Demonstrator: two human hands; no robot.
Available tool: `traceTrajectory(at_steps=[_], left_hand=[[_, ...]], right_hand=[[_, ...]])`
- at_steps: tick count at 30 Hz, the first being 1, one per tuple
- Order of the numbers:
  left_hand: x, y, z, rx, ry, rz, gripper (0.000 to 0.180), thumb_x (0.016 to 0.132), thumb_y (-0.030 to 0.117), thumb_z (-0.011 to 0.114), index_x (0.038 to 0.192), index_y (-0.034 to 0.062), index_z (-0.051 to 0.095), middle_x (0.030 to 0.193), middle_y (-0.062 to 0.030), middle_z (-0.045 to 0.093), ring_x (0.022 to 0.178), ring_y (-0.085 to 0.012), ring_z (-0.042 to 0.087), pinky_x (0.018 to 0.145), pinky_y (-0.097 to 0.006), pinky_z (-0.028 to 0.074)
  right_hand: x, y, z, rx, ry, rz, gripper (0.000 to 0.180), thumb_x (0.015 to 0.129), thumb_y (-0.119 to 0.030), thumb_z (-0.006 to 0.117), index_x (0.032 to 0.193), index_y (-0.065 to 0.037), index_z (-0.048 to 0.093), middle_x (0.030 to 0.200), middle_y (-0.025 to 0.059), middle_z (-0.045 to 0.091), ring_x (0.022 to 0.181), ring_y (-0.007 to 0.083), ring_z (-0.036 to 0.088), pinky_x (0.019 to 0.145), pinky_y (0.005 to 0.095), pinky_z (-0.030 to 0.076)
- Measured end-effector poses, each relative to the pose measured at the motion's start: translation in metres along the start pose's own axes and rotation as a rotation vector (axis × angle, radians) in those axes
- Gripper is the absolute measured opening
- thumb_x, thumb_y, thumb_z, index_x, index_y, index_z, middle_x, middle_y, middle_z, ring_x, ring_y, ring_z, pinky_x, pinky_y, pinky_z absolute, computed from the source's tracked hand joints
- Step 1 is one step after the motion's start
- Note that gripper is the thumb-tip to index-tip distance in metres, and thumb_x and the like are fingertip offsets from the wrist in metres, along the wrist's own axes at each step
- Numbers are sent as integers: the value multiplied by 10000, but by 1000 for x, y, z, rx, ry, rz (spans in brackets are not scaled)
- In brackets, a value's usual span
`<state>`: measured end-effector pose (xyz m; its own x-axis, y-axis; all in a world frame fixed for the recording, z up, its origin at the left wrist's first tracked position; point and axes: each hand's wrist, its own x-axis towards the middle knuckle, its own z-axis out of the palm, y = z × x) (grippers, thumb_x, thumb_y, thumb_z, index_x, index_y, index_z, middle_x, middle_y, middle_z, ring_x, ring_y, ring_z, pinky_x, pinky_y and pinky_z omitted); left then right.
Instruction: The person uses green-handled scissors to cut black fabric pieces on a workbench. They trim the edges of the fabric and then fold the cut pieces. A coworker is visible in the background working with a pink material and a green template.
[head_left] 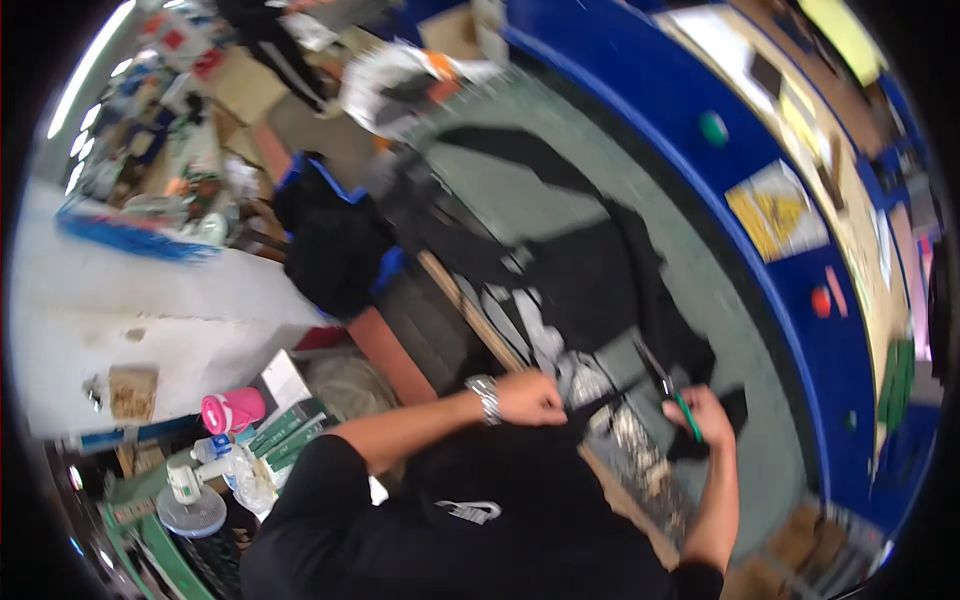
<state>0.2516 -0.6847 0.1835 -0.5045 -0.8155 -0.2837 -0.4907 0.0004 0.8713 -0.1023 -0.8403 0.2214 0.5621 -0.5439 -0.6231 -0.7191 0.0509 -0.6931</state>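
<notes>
My left hand (530, 398), with a silver metal watch on the wrist, is closed at the end of a black fabric strip (598, 402). The strip runs right from its fingers, over a clear plastic bag (640, 450). To the right, my right hand (705, 415) grips green-handled scissors (684, 408), their dark blades pointing up and left, away from me. Beyond both hands a large black cloth piece (590, 265) lies spread on the grey-green table (740, 350). Light grey fabric scraps (535, 325) lie on its near left part. Motion blurs some detail.
A raised blue panel (680, 110) bounds the table's far right side. At the left, a black bag with blue trim (335, 235) sits beside a white partition (150, 330). A pink jug (233, 410) and a small fan (190, 505) stand lower left. Another person's legs (285, 65) show far left.
</notes>
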Motion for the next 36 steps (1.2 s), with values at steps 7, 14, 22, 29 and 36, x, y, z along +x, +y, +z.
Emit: traceTrajectory(at_steps=[7,14,22,29,36], left_hand=[[-27,22,-9,-325,37,129,341,887,160,696,655,-23,525,820,-103,618,963,-249,673,792,-334,509],[-51,22,-32,-151,41,13,394,928,241,660,649,-23,574,714,-117,646,738,-219,669,676,-326,495],[-96,5,-29,-1,142,-215,476,950,398,604,676,10,624,611,-128,576,579,-248,592,562,-376,443],[-76,-7,-37,156,68,-89,505,960,402,569,654,0,572,753,-128,594,724,-331,590,665,-420,458],[-61,-6,-44,262,-46,-65,494,957,402,570,672,-1,600,778,-129,622,744,-327,610,682,-429,471]], right_hand=[[3,-7,9,26,-199,11,541,891,-576,608,706,-73,531,588,-25,469,551,86,467,502,283,361],[21,-25,21,162,-340,69,613,884,-655,561,825,-47,602,651,-28,487,579,74,469,521,251,387],[-5,-4,-31,112,424,152,496,808,-491,762,899,-42,575,724,11,554,653,143,535,592,322,436],[22,30,37,-413,1173,-40,403,761,-66,777,1060,54,535,920,217,600,912,404,602,797,461,458],[-7,38,7,-236,1292,-32,358,771,109,642,1116,60,558,1013,244,632,979,383,636,849,437,479]])
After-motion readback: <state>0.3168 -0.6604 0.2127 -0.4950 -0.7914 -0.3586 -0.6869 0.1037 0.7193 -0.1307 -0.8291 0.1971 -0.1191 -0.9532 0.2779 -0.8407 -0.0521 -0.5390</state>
